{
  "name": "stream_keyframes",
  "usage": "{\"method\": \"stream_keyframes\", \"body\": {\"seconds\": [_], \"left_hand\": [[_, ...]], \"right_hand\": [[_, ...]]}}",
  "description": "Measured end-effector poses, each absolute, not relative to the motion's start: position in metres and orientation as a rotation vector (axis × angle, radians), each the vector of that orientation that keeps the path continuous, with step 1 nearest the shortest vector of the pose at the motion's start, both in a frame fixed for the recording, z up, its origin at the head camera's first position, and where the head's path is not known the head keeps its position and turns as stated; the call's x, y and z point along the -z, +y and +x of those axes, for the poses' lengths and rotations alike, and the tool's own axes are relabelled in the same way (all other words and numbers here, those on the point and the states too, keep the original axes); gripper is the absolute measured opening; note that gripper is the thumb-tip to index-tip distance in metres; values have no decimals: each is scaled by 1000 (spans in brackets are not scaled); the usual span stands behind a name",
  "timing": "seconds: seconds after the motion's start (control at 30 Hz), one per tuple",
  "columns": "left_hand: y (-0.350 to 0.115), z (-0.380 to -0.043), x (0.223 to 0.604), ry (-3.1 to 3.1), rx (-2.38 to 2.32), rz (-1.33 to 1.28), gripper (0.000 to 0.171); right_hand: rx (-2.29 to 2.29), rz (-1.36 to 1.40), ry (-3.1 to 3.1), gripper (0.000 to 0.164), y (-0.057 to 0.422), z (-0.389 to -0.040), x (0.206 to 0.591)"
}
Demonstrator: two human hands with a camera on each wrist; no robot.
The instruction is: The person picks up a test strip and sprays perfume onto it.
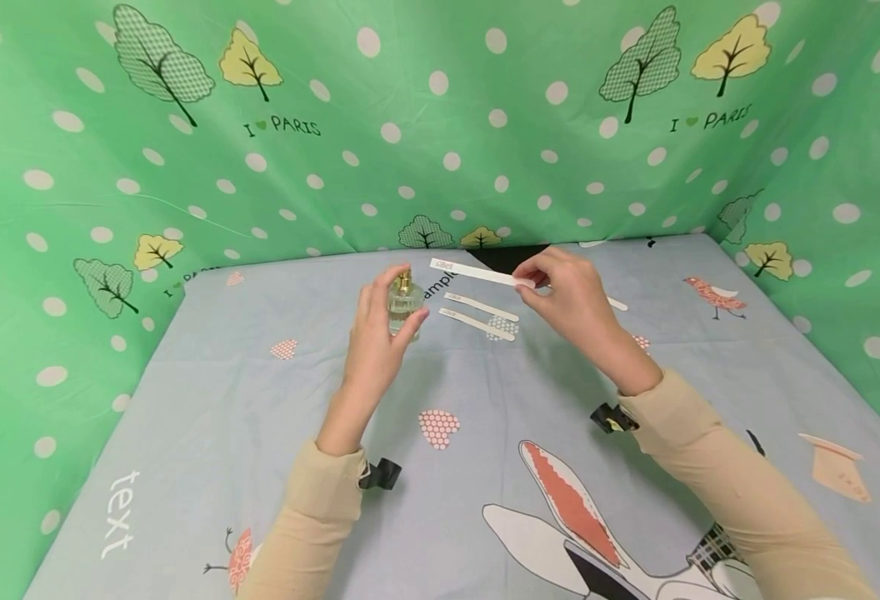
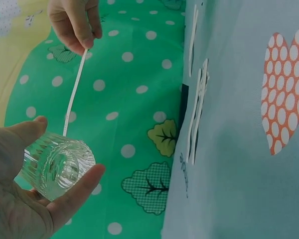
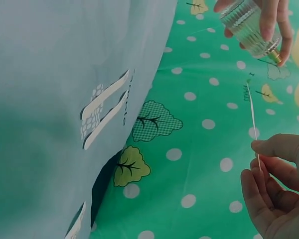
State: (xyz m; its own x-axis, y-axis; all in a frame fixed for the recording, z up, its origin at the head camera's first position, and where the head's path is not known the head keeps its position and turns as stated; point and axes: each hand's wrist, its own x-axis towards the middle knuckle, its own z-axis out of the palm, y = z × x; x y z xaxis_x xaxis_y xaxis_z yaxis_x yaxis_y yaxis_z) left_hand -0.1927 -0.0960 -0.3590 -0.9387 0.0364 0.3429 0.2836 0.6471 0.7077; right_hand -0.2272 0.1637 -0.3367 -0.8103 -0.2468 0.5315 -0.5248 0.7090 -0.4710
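A clear ribbed glass perfume bottle [image 1: 406, 307] with a gold sprayer is held up over the table by my left hand [image 1: 368, 342]. Thumb and fingers wrap its sides, and one fingertip lies at the gold sprayer [image 3: 274, 56]. The bottle's thick base [image 2: 70, 167] faces the left wrist camera. Between thumb and fingers, my right hand [image 1: 571, 300] pinches one end of a thin white paper test strip [image 1: 470, 270]. The strip's free end points toward the bottle, apart from it in the right wrist view. Faint lettering shows near that end.
Two more white strips, an upper strip [image 1: 482, 307] and a lower strip [image 1: 477, 324], lie side by side on the blue-grey printed cloth [image 1: 500, 392]. Another strip [image 1: 617, 305] lies partly behind my right hand. A green dotted curtain [image 1: 440, 142] hangs behind the table.
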Motion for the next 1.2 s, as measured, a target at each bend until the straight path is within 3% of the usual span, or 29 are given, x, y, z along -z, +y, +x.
{"method": "stream_keyframes", "body": {"seconds": [1.2], "left_hand": [[-94, -195, 364, -2585, 1131, -240, 59]], "right_hand": [[-641, 754, -2314, 6, 148, -224, 333]]}}
